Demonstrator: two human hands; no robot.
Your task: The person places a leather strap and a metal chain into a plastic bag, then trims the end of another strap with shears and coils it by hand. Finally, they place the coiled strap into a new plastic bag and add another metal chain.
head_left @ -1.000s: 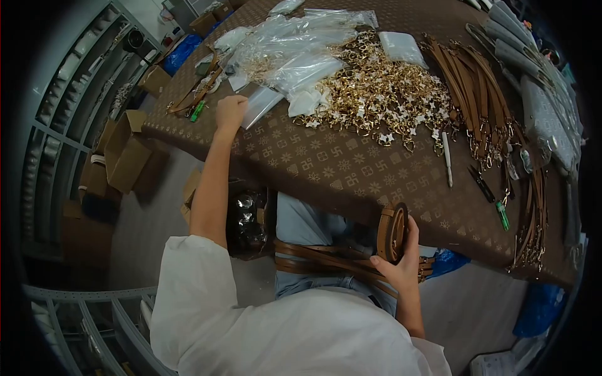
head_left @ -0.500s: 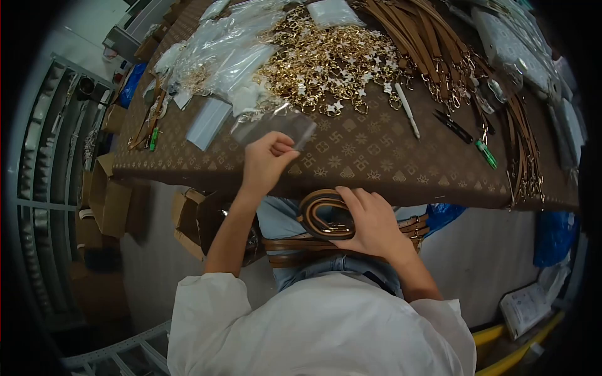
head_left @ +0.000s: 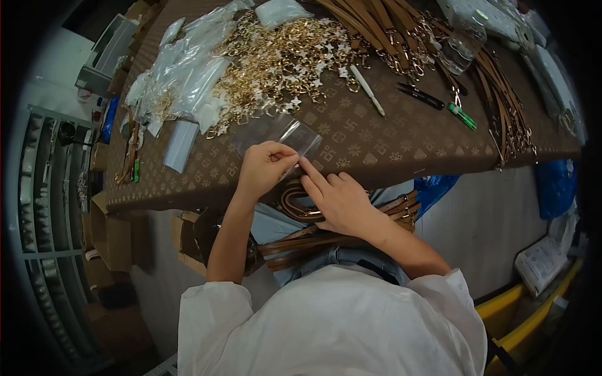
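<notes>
My left hand (head_left: 266, 170) pinches the edge of a clear plastic bag (head_left: 302, 138) between thumb and fingers, just over the table's front edge. My right hand (head_left: 342, 205) holds a coiled brown leather strap (head_left: 290, 202) with metal hardware, its thumb low against the coil. The right index finger reaches to the bag's edge, close to the left fingertips. Part of the coil is hidden behind the right hand. Across my lap, below both hands, lie more brown leather straps (head_left: 295, 243).
On the patterned tablecloth (head_left: 251, 178) are a heap of gold clasps with star charms (head_left: 285, 69), plastic bags (head_left: 194, 75), flat clear sleeves (head_left: 181, 145), a white pen (head_left: 367, 91), black tweezers (head_left: 420, 95), a green-handled tool (head_left: 463, 116) and hanging straps (head_left: 501, 94). Cardboard boxes (head_left: 113, 232) stand left.
My right hand has moved up with the coiled strap, and its index finger now meets the bag by my left fingers. The left hand keeps its pinch. The camera view has turned slightly.
</notes>
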